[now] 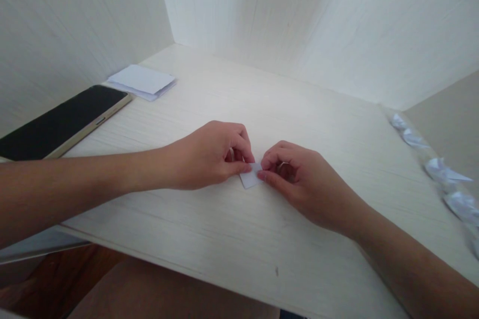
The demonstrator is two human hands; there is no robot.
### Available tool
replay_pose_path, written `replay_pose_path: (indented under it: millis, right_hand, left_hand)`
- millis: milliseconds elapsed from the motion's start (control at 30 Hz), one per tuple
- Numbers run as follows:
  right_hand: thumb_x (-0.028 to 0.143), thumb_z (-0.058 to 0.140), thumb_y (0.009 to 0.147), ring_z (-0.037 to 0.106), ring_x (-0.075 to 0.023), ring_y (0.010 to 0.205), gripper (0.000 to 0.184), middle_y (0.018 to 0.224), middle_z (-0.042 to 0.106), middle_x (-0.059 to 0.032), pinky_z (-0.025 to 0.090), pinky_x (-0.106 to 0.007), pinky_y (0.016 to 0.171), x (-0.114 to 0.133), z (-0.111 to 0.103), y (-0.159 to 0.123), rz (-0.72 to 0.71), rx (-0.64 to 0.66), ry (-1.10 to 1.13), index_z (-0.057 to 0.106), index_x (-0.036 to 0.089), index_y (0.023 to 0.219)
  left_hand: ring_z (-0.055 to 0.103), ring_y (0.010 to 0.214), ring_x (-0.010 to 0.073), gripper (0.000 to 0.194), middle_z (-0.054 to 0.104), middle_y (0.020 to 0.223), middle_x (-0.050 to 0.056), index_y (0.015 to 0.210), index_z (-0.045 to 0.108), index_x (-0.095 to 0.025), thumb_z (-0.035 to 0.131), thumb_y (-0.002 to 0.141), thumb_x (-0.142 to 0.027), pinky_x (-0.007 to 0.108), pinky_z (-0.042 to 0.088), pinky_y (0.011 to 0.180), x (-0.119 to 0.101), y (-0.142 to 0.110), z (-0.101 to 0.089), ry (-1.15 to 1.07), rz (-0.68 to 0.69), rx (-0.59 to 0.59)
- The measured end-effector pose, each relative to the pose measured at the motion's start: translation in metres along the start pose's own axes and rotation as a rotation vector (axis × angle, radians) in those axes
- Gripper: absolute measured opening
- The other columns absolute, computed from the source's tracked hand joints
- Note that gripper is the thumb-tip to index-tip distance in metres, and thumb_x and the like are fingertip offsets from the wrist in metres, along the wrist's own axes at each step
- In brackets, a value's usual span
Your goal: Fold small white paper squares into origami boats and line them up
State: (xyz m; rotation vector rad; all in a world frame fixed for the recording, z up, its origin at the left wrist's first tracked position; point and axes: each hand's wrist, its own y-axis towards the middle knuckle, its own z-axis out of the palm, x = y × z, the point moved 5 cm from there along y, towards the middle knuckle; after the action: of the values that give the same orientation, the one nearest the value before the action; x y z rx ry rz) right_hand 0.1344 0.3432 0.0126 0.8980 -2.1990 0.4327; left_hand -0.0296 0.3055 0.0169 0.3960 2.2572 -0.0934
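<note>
A small white piece of folded paper (250, 178) lies at the middle of the pale table, one corner pointing toward me. My left hand (220, 154) pinches its left upper side between thumb and forefinger. From the other side, my right hand (299, 174) has its thumb and fingertips closed on the paper's right edge. Both hands rest low, close to the tabletop. The fingertips cover part of the paper, so its upper edge is partly hidden.
A dark-screened phone (63, 122) lies at the left by the wall. Behind it sits a small stack of white paper (142, 79). Several folded white paper pieces (441, 169) line the table's right edge. White panels stand at the back and left.
</note>
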Motion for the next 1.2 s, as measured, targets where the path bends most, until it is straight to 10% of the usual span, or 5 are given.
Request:
replay_pose_path:
  millis: [500, 1200]
  right_hand:
    - [0.008, 0.062, 0.094, 0.062, -0.0135, 0.074, 0.013, 0.092, 0.071, -0.005, 0.047, -0.026, 0.066, 0.013, -0.001, -0.004, -0.436, 0.01, -0.229, 0.073, 0.015, 0.097]
    - [0.005, 0.069, 0.087, 0.069, -0.0102, 0.073, 0.018, 0.084, 0.076, 0.002, 0.052, -0.021, 0.067, 0.001, -0.003, -0.003, -0.364, -0.043, 0.018, 0.074, 0.02, 0.093]
  left_hand:
    - [0.064, 0.062, 0.0068, 0.017, 0.077, 0.084, -0.001, 0.091, 0.082, -0.021, 0.068, 0.09, -0.011, 0.018, 0.045, 0.061, -0.009, -0.001, -0.012, 0.221, 0.373, 0.121]
    - [0.059, 0.058, 0.0067, 0.024, 0.071, 0.078, -0.003, 0.103, 0.076, -0.024, 0.066, 0.088, -0.009, 0.018, 0.045, 0.055, -0.003, -0.006, -0.003, 0.1, 0.253, 0.202]
